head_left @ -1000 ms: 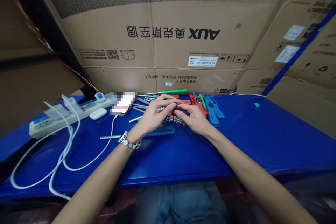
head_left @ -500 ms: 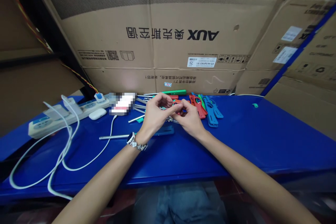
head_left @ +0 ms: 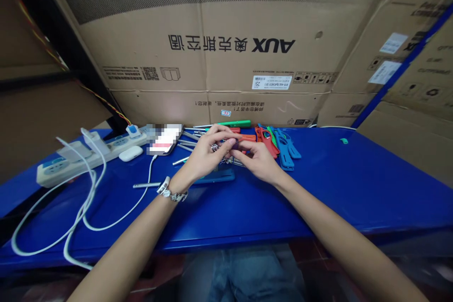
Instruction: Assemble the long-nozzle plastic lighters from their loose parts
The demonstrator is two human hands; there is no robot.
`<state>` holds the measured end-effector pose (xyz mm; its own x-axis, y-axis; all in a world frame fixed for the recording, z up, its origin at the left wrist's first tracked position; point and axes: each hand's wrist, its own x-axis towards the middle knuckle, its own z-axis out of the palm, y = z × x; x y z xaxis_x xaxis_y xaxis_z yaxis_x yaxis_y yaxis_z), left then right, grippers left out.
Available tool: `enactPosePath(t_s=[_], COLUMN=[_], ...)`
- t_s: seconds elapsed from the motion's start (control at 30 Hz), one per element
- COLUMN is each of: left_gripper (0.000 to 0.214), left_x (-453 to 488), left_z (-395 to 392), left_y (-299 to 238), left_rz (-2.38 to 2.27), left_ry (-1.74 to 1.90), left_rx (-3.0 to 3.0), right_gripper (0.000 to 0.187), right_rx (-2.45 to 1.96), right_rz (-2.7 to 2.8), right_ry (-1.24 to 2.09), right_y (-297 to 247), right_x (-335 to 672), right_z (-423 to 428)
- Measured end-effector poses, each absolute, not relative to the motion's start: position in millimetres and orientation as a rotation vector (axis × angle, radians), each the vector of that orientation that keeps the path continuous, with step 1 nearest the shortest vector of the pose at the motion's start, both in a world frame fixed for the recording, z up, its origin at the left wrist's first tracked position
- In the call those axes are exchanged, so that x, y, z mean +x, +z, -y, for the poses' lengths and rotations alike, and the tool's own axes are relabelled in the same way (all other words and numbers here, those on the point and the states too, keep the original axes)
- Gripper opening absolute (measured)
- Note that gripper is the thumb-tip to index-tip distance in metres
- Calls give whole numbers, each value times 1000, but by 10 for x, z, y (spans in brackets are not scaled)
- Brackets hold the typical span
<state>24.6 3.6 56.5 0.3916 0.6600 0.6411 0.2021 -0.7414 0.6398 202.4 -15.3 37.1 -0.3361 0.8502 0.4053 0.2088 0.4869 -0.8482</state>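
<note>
My left hand (head_left: 205,155) and my right hand (head_left: 257,160) meet fingertip to fingertip over a heap of tools at the back of the blue table (head_left: 339,188). The left fingers are curled and pinched on a small metal piece; I cannot make out what it is. The right fingers are bent and press against the same spot. Under the hands lie several metal rods (head_left: 184,144), an orange handle (head_left: 247,138) and a blue flat tool (head_left: 215,178). A metal watch (head_left: 170,192) sits on my left wrist.
Red and blue plastic handles (head_left: 279,144) and a green screwdriver (head_left: 235,123) lie behind the hands. At left are a power strip (head_left: 78,155) with white cables (head_left: 81,212), an earbud case (head_left: 130,153) and a phone (head_left: 163,139). Large cardboard boxes (head_left: 226,42) wall the back.
Both hands lifted and pinched together half a second ago, then sank back toward the tool heap; the left wrist turned so that the watch faces down again.
</note>
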Motion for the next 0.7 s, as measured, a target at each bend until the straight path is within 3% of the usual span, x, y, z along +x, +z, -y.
enactPosePath(t_s=[0.33,0.57,0.7], left_gripper=[15,20,21], left_x=[447,218,233], left_z=[75,-32,-47], left_y=[572,550,545], left_rz=[-854,-764,-721], left_ry=[1462,1344,1356], left_rx=[1908,2145,2161], right_gripper=[29,31,22], right_rx=[-986,-857,-907], right_rz=[1633,1868,1790], right_ry=[659,934,849], right_y=[202,383,349], right_x=[1863,2049,2039], right_z=[107,160,137])
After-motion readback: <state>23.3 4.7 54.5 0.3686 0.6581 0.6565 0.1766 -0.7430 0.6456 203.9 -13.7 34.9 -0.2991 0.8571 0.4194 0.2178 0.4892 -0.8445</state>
